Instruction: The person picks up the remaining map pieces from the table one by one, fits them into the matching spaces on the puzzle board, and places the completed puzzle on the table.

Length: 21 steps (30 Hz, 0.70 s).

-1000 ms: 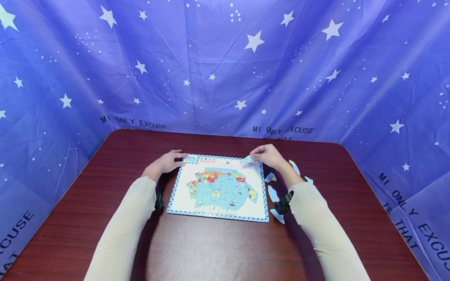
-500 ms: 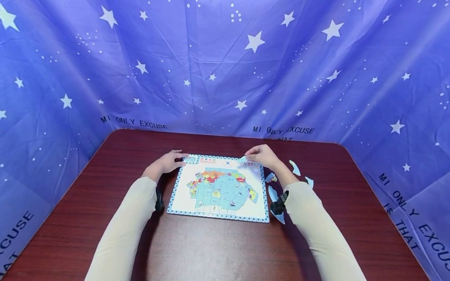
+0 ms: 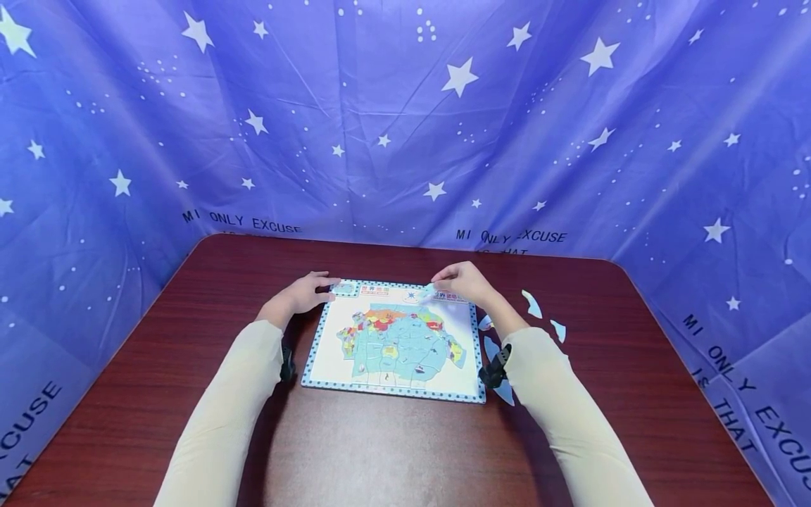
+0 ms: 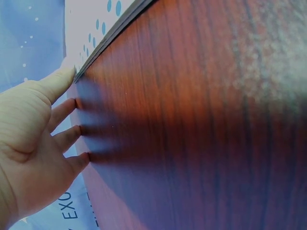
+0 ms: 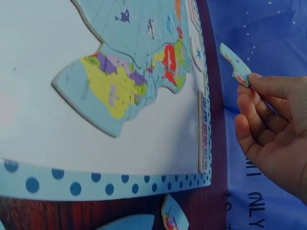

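Observation:
A world-map jigsaw board (image 3: 329,355) with a blue-dotted border lies on the table, its middle filled with joined map pieces. My left hand (image 3: 300,292) rests at the board's far left corner. In the left wrist view its thumb (image 4: 61,82) is on the board's edge, while the other fingers reach down to the tabletop, spread and fairly straight. Over the board's far edge, near the compass emblem (image 3: 411,296), my right hand (image 3: 467,283) pinches a small puzzle piece (image 5: 235,63) between thumb and fingertips. That piece is light blue with a coloured land patch and is held tilted above the board.
Several loose puzzle pieces lie right of the board, among them a curved one (image 3: 532,304) and a small one (image 3: 558,330). Others are partly hidden under the right wrist's black camera (image 3: 494,367). A blue star-patterned curtain (image 3: 405,127) hangs behind the dark red table (image 3: 380,451).
My right hand has moved left along the board's far edge with the puzzle piece, its forearm uncovering the loose pieces at the right. The left hand has stayed at the corner.

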Each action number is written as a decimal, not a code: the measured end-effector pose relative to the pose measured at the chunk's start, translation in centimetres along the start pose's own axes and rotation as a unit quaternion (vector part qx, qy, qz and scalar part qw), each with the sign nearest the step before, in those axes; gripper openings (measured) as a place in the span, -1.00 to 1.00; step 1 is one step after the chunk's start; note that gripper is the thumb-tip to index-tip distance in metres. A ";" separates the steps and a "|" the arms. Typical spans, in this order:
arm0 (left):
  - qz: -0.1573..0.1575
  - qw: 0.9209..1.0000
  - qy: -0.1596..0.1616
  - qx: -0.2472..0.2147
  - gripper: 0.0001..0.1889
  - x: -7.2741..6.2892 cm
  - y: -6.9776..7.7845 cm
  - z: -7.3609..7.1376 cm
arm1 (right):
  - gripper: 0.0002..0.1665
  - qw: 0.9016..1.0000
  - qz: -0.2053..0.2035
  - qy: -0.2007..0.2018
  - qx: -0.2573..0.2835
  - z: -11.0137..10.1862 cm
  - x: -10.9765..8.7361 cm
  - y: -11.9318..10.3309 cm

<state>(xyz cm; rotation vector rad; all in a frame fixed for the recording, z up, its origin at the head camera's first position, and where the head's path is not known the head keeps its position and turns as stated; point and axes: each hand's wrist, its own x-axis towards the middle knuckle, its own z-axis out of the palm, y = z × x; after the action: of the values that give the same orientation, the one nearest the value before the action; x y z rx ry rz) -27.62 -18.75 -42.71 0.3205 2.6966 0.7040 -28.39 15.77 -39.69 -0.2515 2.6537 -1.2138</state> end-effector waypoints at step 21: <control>0.000 1.000 -0.001 -0.004 -0.45 -0.2 0.1 0.0 | -0.78 0.999 -0.026 -0.027 -0.002 1.5 0.6 -1.0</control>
<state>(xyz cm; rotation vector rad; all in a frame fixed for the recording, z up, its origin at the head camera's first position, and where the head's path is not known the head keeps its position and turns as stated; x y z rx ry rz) -27.39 -18.72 -42.55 0.3203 2.6911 0.7127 -28.49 13.87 -39.97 -0.3518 2.6190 -1.2007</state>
